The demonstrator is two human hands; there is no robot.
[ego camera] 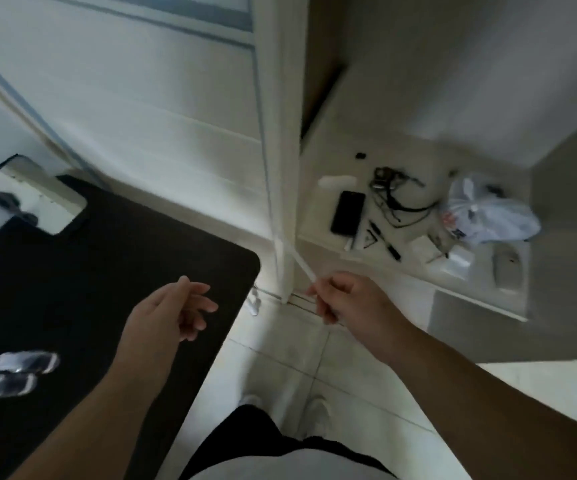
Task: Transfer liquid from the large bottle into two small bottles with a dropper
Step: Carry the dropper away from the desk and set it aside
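- Pinching the thin white dropper (303,265) between thumb and fingertips, our right hand (346,299) holds it over the tiled floor (280,372), its tip slanting up and away toward the white door frame (282,168).
- Our left hand (172,310) hangs over the dark table (72,271) near its right edge, fingers loosely curled and apart, holding nothing.
- We see two blurred clear bottles (20,372) lying at the table's left edge, well apart from both hands; the blur hides which bottles they are.
- Beyond the dropper, a white shelf (349,271) carries a black phone (347,212), tangled cables (398,192) and a plastic bag (488,213).
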